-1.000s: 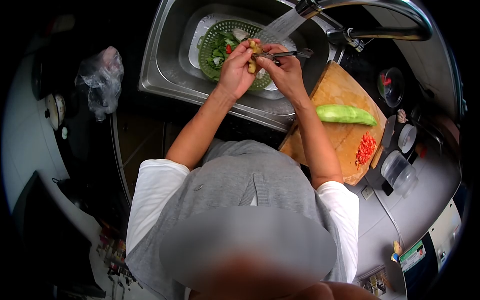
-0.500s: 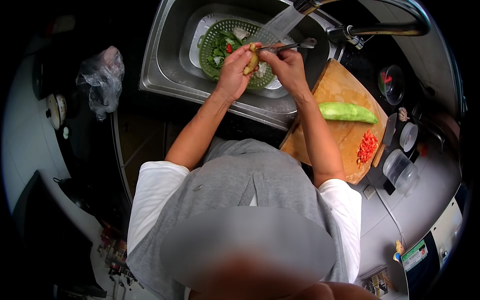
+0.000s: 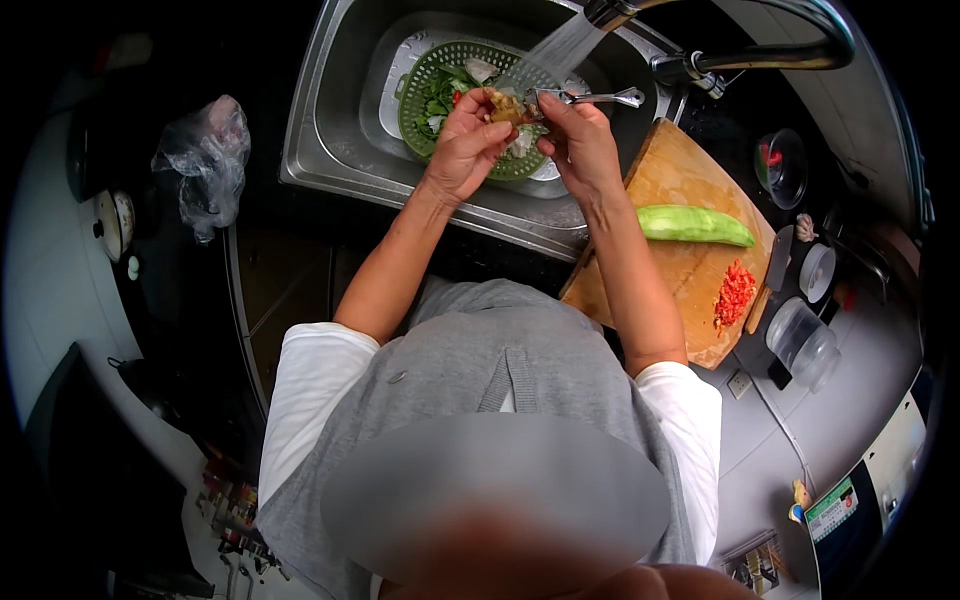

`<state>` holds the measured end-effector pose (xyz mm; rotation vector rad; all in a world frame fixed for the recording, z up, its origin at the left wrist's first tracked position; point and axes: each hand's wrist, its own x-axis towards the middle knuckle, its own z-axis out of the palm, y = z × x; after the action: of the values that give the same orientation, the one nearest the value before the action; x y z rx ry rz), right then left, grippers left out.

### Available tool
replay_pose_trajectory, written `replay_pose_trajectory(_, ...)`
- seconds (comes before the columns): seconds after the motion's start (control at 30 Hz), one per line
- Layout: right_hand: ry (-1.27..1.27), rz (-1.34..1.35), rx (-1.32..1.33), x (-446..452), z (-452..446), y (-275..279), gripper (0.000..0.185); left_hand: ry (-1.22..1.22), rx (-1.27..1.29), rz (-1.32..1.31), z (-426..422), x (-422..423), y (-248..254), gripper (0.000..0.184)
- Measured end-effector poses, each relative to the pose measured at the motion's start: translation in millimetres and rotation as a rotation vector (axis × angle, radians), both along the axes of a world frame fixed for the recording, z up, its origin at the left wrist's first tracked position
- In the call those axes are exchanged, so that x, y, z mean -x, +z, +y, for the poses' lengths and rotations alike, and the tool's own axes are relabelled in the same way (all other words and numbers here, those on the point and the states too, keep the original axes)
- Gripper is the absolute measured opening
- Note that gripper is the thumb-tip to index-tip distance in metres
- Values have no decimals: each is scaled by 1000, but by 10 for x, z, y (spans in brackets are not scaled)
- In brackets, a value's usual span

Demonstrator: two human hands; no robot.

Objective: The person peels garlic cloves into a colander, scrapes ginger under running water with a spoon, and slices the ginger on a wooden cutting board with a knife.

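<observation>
Over the sink, my left hand (image 3: pixel 463 150) pinches a knobby piece of ginger (image 3: pixel 507 110), yellowish with brown skin. Just to its right, my right hand (image 3: pixel 580 145) is closed on a metal peeler (image 3: pixel 605 98), whose handle sticks out to the right. The peeler's head is close to the ginger; whether they touch I cannot tell. Below both hands lies a green colander (image 3: pixel 412 108) with leafy greens (image 3: pixel 437 100), pale pieces and a bit of red in it. Water (image 3: pixel 555 55) runs from the tap (image 3: pixel 612 12) into the sink just beyond the ginger.
Right of the steel sink (image 3: pixel 335 120), a wooden cutting board (image 3: pixel 650 290) bears a peeled green gourd (image 3: pixel 695 225), chopped red chili (image 3: pixel 735 295) and a knife (image 3: pixel 780 258) at its edge. Clear containers (image 3: pixel 800 345) stand farther right. A plastic bag (image 3: pixel 205 165) lies on the left counter.
The ginger has been turned in my left hand, with its browner side now showing. My right hand has shifted slightly, and the peeler has swung a little lower and farther right.
</observation>
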<state>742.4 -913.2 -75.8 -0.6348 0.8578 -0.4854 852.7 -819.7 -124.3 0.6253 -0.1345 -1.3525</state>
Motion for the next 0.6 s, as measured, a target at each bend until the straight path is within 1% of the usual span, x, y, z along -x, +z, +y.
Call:
replay_pose_trajectory(0.13,20,36,0,-13,33,45,16,35,-36,-52,8,-21,-17,31)
replay_pose_trajectory(0.17,56,93,72,-15,39,66,16,34,-36,-50,2,-14,-35,31)
replay_pose_trajectory(0.2,93,150,145,-20,43,75,17,44,-23,-150,-9,-8,-67,30)
replay_pose_trajectory(0.23,92,152,145,-26,45,73,17,54,-9,-250,-19,-3,-90,30)
replay_pose_trajectory(0.27,128,238,259,-32,50,71,16,53,-10,-248,-23,1,-100,30)
replay_pose_trajectory(0.3,164,324,374,-40,57,69,15,77,-8,-304,-26,6,-107,30)
replay_pose_trajectory(0.33,164,325,374,-59,64,32,15,101,-6,-360,-30,10,-112,29)
replay_pose_trajectory(0.4,140,422,641,-108,76,-69,13,113,-34,-372,-26,20,-103,28)
replay_pose_trajectory(0.43,136,423,643,-117,75,-79,13,127,-63,-384,-26,24,-91,27)
replay_pose_trajectory(0.5,28,161,249,-142,59,-85,12,114,-38,-374,-32,2,-66,26)
replay_pose_trajectory(0.53,30,160,247,-137,44,-73,12,103,-20,-362,-26,-10,-56,26)
replay_pose_trajectory(0.6,-5,46,-2,-94,6,-33,11,115,-24,-345,-28,-26,-21,25)
